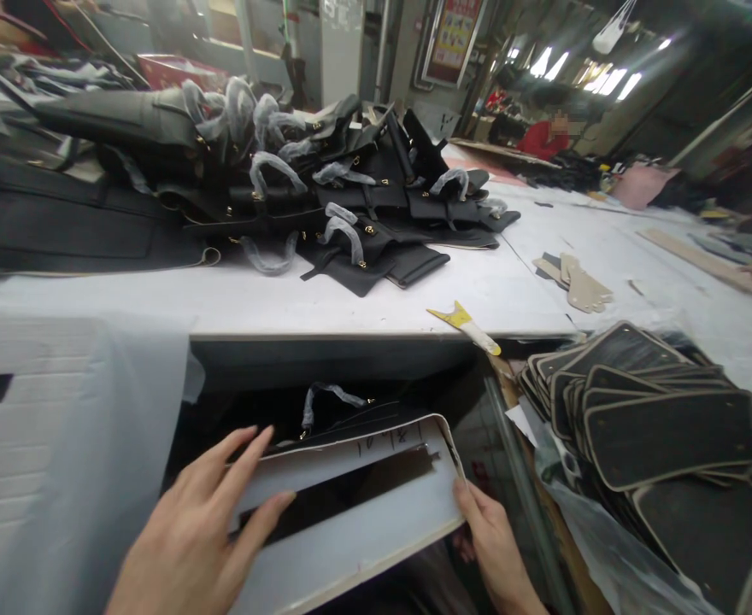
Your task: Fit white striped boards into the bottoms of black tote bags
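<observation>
My left hand (206, 530) grips the left edge of a white-backed bag panel (376, 512), fingers on top and thumb curled onto its face. My right hand (491, 547) pinches the panel's lower right corner. The panel has a long dark slot across its middle and handwritten numbers near its top edge. Behind the panel, under the table edge, lies a black bag piece with a plastic-wrapped handle (331, 397).
A white worktable (286, 299) carries a heap of black bags with wrapped handles (273, 188), a yellow-handled scraper (466, 326) and tan cut pieces (581, 286). A stack of dark rounded base panels (658, 410) sits at the right. A person in red sits far back.
</observation>
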`<state>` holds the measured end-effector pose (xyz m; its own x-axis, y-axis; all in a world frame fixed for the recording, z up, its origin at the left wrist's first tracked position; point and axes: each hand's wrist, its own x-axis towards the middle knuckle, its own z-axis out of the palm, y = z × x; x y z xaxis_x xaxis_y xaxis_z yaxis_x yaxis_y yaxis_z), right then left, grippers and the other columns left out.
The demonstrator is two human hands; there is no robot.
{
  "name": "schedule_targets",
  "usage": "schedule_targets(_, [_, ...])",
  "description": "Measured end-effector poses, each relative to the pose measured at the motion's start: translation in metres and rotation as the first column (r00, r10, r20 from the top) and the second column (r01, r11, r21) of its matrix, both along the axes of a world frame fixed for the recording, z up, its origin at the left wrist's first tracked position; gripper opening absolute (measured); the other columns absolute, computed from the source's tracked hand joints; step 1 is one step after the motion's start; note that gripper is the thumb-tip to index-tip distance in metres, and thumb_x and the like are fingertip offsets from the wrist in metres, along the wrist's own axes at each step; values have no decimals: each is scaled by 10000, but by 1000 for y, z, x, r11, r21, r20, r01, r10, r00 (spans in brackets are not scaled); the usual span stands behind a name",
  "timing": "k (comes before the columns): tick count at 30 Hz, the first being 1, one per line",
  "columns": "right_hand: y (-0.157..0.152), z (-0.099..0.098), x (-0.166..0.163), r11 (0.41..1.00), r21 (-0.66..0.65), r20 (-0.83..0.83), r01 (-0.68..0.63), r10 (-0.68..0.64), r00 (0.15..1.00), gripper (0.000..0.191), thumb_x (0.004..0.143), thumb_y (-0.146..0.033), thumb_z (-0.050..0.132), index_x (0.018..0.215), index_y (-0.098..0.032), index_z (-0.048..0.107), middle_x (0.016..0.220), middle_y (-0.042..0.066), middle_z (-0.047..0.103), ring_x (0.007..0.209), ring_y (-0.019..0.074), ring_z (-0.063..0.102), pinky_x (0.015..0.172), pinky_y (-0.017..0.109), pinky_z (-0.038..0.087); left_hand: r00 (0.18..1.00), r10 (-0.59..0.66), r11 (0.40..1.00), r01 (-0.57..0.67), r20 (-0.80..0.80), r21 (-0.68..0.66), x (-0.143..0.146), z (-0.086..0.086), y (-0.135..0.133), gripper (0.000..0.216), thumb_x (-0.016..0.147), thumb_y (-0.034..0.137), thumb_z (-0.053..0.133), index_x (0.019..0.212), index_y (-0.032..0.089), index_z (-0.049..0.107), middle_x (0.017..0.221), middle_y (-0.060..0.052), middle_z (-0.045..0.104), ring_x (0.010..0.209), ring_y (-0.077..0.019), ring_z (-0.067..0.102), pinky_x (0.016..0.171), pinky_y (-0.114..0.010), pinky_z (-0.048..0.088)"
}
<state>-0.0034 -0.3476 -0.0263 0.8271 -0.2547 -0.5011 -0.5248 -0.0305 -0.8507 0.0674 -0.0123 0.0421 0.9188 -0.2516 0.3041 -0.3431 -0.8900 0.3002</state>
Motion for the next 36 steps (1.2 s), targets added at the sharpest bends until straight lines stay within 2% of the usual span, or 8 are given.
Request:
schedule_targets(4, [6,-5,-8,998,-61,-34,15,-17,999,662,756,-815,552,692,-156,539,511,-28,442,423,76,389,393,204,279,918,-388,918,392,-77,51,55,34,-91,470,918,352,596,1369,241,524,1398,-71,553,1256,-284,522,1111,-491,388])
schedule_targets(8, [10,-7,-18,997,69,-124,26,-17,992,709,716,-863,532,578,-169,486,405,-26,411,337,54,318,351,196,219,709,-641,752,657,-293,-57,95,27,-162,314,935,357,575,1213,223,636,1244,-65,649,1044,-233,649,863,-332,533])
schedule_targets(11, [13,-10,-22,971,218,-157,97,-64,986,708,672,-878,559,596,-176,504,324,-74,309,276,36,189,316,191,161,639,-684,699,711,-352,-70,114,15,-186,253,970,349,493,1010,228,711,1040,-54,712,905,-225,685,714,-295,514])
schedule_targets(19, [16,-11,-20,940,266,-134,212,-182,974,710,554,-874,652,508,-184,492,279,-79,255,265,39,197,337,205,213,591,-705,668,738,-392,-90,131,-2,-193,304,981,335,451,865,195,696,904,-70,728,846,-225,688,702,-285,485])
schedule_targets(25, [6,4,-19,994,66,-110,84,-77,991,716,646,-862,589,496,-166,511,328,-45,306,316,52,251,380,218,156,563,-721,660,736,-403,-152,133,-5,-192,221,947,277,495,964,208,703,1013,-62,704,898,-198,673,789,-271,503])
schedule_targets(30, [-7,15,-14,988,-156,-5,-15,14,1000,611,719,-759,637,616,-171,511,523,-11,459,478,119,455,436,226,358,573,-716,667,729,-399,-151,132,-5,-194,205,881,214,529,969,216,714,1025,-58,705,921,-215,670,798,-286,507])
schedule_targets(33, [-10,14,-13,999,-30,29,29,-28,999,572,710,-669,724,1000,-201,570,823,36,618,723,210,606,524,268,497,598,-695,689,712,-399,-134,130,-6,-194,237,868,184,502,968,217,714,1011,-62,711,921,-230,674,774,-301,511])
schedule_targets(36, [-10,12,-15,972,224,4,66,-69,998,792,678,-696,738,1286,-253,490,1179,108,619,997,274,621,668,331,548,613,-682,704,698,-398,-131,128,-8,-193,242,870,184,485,956,206,709,1018,-74,708,922,-245,676,766,-319,515])
